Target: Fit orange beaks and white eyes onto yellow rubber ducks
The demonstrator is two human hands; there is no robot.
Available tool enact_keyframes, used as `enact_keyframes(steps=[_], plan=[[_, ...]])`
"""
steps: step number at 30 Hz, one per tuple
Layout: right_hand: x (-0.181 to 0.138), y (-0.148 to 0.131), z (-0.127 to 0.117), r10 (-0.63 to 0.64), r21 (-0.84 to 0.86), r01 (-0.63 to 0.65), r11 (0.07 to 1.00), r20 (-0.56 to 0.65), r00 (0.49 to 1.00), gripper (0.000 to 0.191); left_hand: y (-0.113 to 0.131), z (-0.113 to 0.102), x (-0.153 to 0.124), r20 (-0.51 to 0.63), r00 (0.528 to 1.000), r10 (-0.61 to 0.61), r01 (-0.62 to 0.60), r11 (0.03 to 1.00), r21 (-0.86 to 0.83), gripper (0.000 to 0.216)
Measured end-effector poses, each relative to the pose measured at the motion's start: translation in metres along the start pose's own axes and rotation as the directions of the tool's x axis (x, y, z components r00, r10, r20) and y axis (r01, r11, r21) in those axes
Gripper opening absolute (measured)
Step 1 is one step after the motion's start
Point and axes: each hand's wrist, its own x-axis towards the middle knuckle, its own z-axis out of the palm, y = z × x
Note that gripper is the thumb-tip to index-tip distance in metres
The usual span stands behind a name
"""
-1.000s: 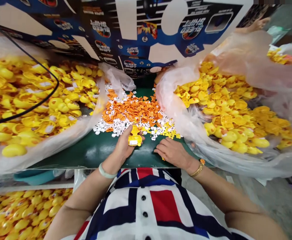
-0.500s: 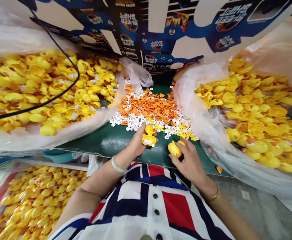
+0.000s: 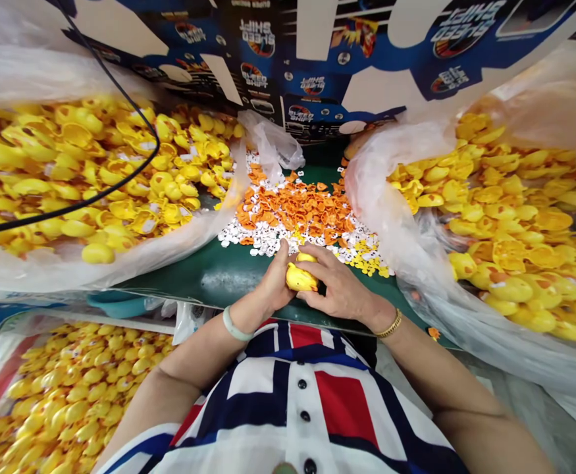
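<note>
A small yellow plastic duck [image 3: 300,276] sits pressed between both my hands over the green table [image 3: 228,273]. My left hand [image 3: 275,283] is closed round its left side. My right hand [image 3: 334,284] is closed over its right side and top. Just beyond the hands lies a heap of orange beak pieces [image 3: 297,210], ringed by small white parts [image 3: 262,245] and a few tiny yellow parts [image 3: 366,263].
Clear plastic bags of yellow duck halves flank the table: left bag [image 3: 85,178], right bag [image 3: 505,210]. A third bag of ducks [image 3: 65,395] lies low at left. Blue printed cardboard [image 3: 317,59] stands behind. A black cable [image 3: 95,194] crosses the left bag.
My right hand, which held a separate yellow duck piece half a second ago, has moved left and joined it onto the piece in my left hand. The camera shifted slightly.
</note>
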Motion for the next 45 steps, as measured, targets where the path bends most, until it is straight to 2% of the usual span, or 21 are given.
enact_keyframes(steps=[6, 11, 18, 22, 26, 28, 30, 32, 34, 36, 38, 40, 45], plan=[[0.003, 0.006, -0.006, 0.083, 0.09, -0.09, 0.992, 0.086, 0.993, 0.046, -0.005, 0.0, 0.002, -0.019, 0.993, 0.12, -0.118, 0.988, 0.099, 0.064], [0.005, 0.012, -0.011, 0.084, 0.138, -0.109, 0.984, 0.173, 0.981, 0.044, -0.009, 0.0, 0.001, -0.009, 0.982, 0.189, -0.186, 0.975, 0.122, 0.064], [0.007, 0.017, -0.015, 0.064, 0.172, -0.101, 0.98, 0.209, 0.976, 0.045, -0.01, -0.001, 0.002, -0.029, 0.984, 0.174, -0.169, 0.977, 0.13, 0.069], [0.008, 0.007, -0.015, 0.089, 0.058, -0.105, 0.993, 0.236, 0.968, 0.042, -0.004, 0.005, -0.004, 0.01, 0.997, 0.083, -0.083, 0.99, 0.116, 0.058], [0.004, -0.001, -0.012, 0.079, -0.048, -0.07, 0.996, 0.21, 0.975, 0.057, 0.007, 0.008, -0.01, 0.11, 0.992, 0.07, -0.084, 0.987, 0.135, 0.037], [0.0, 0.002, -0.008, 0.085, -0.032, -0.081, 0.996, 0.172, 0.981, 0.069, 0.011, 0.006, -0.009, 0.169, 0.982, 0.09, -0.118, 0.98, 0.162, 0.034], [-0.005, 0.008, -0.004, 0.116, 0.025, -0.118, 0.993, 0.084, 0.99, 0.08, 0.014, 0.001, -0.008, 0.202, 0.971, 0.125, -0.168, 0.963, 0.212, 0.038], [-0.009, 0.016, 0.0, 0.188, 0.089, -0.185, 0.979, -0.03, 0.982, 0.077, 0.015, -0.007, -0.007, 0.207, 0.964, 0.166, -0.222, 0.931, 0.291, 0.052], [-0.012, 0.02, 0.004, 0.27, 0.143, -0.258, 0.956, -0.073, 0.96, 0.06, 0.015, -0.016, -0.008, 0.202, 0.955, 0.218, -0.285, 0.864, 0.416, 0.06], [-0.013, 0.021, 0.007, 0.308, 0.177, -0.3, 0.937, -0.02, 0.951, 0.05, 0.015, -0.023, -0.013, 0.209, 0.93, 0.302, -0.366, 0.727, 0.58, 0.061], [-0.012, 0.019, 0.01, 0.303, 0.188, -0.304, 0.934, 0.038, 0.952, 0.051, 0.016, -0.027, -0.021, 0.224, 0.89, 0.396, -0.426, 0.554, 0.716, 0.061], [-0.01, 0.015, 0.014, 0.286, 0.17, -0.289, 0.942, 0.039, 0.957, 0.05, 0.017, -0.028, -0.029, 0.226, 0.862, 0.453, -0.44, 0.452, 0.776, 0.06], [-0.004, 0.015, 0.031, 0.27, 0.08, -0.26, 0.962, -0.145, 0.952, 0.04, 0.014, -0.032, -0.032, 0.178, 0.849, 0.498, -0.428, 0.45, 0.784, 0.055]])
